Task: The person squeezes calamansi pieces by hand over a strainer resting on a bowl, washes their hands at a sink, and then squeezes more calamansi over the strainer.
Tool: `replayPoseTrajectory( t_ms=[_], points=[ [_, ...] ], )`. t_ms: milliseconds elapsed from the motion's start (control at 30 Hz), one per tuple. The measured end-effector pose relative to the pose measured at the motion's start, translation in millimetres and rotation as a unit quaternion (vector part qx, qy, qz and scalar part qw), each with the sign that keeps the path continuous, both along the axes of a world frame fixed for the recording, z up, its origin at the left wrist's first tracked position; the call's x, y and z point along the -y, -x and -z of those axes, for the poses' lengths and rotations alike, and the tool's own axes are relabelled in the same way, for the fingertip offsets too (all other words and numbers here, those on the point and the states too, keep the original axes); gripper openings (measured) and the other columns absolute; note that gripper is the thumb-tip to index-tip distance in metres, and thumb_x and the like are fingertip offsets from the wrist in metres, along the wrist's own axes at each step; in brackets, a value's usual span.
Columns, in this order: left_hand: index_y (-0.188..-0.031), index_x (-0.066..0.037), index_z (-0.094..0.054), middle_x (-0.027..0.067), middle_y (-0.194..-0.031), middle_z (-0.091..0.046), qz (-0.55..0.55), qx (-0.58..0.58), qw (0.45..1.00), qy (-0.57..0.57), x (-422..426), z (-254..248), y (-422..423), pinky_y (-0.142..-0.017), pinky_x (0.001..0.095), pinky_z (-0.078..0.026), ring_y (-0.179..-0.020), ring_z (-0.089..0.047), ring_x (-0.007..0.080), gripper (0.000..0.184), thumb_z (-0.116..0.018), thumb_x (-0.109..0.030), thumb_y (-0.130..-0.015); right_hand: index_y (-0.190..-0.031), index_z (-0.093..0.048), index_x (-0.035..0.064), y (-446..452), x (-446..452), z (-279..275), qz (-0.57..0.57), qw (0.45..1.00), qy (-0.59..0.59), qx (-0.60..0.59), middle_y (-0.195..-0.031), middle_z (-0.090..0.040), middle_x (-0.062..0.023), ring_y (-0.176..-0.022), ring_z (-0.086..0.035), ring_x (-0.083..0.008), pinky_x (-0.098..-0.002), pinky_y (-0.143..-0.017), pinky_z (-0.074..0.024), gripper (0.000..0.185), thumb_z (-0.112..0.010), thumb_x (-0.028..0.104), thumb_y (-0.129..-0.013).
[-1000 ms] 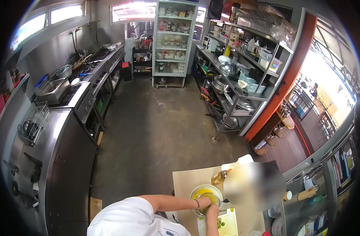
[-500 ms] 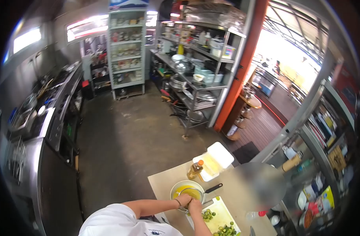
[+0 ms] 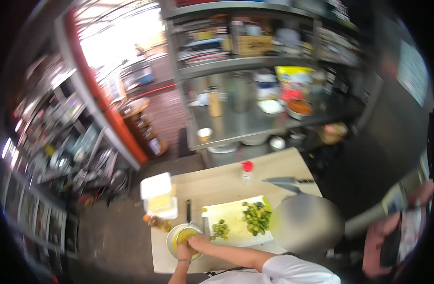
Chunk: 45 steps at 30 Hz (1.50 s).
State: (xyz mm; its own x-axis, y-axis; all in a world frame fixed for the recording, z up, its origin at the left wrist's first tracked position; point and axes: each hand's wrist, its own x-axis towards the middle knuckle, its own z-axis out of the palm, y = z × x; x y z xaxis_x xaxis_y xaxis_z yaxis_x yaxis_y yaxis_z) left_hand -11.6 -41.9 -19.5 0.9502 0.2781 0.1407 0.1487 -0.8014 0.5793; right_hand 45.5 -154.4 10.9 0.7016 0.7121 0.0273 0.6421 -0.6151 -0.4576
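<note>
Both hands meet inside a strainer point(image 3: 188, 211) with a black handle, which rests over a white bowl point(image 3: 170, 242) with yellow liquid in it. My left hand point(image 3: 183, 251), with a band on the wrist, is closed at the near side of the strainer. Against it, my right hand point(image 3: 198, 243) is closed too, its fingers pointing down into the bowl. What the fingers hold is hidden. To the right lies a white cutting board point(image 3: 233, 213) with a small pile of cut green pieces point(image 3: 220, 230) and a larger green pile point(image 3: 256, 218). A knife-like blade point(image 3: 206, 227) lies along the board's left edge.
An orange-capped bottle point(image 3: 158, 223) and an open white container point(image 3: 155, 187) stand left on the table. Farther back are a red-capped shaker point(image 3: 247, 173) and knives point(image 3: 283, 181). A blurred round shape point(image 3: 307, 223) covers the right side. Metal shelving point(image 3: 236, 130) stands behind the table.
The view has swung to the right, bringing the shelving and the table's right part into sight. Both hands stay together in the strainer over the bowl.
</note>
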Motion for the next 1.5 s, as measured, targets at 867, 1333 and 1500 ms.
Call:
replayPoseTrajectory(
  t_ms=[867, 1333, 1500],
  points=[
    [-0.068, -0.002, -0.063, 0.0185, -0.068, -0.061, 0.342, -0.051, 0.920, -0.184, -35, 5, -42, -0.056, 0.0418, -0.047, -0.064, -0.061, 0.0341, 0.018, -0.062, -0.020, -0.069, -0.064, -0.063, 0.0052, 29, -22, 32, 0.299, 0.949, -0.093, 0.013, -0.069, -0.063, -0.0122, -0.066, -0.062, -0.0263, -0.0355, -0.059, -0.0489, 0.014, -0.054, 0.015, -0.068],
    [-0.067, -0.008, -0.064, 0.0142, -0.069, -0.063, 0.294, -0.153, 0.919, -0.214, -35, 28, -42, -0.056, 0.0390, -0.048, -0.064, -0.062, 0.0301, 0.019, -0.067, -0.026, -0.066, -0.076, -0.066, 0.0017, 31, -12, 0, 0.283, 0.946, -0.095, -0.127, -0.077, -0.063, -0.0175, -0.073, -0.062, -0.0310, -0.0420, -0.065, -0.0493, 0.023, -0.051, 0.019, -0.072],
    [-0.073, -0.003, -0.063, 0.0173, -0.070, -0.062, 0.280, -0.006, 0.959, -0.040, -30, 8, -22, -0.060, 0.0405, -0.048, -0.066, -0.061, 0.0343, 0.017, -0.065, -0.019, -0.066, -0.074, -0.066, 0.0031, 30, -14, 3, 0.232, 0.967, -0.048, -0.087, -0.077, -0.063, -0.0147, -0.072, -0.062, -0.0297, -0.0398, -0.064, -0.0499, 0.020, -0.050, 0.015, -0.073]
  ],
)
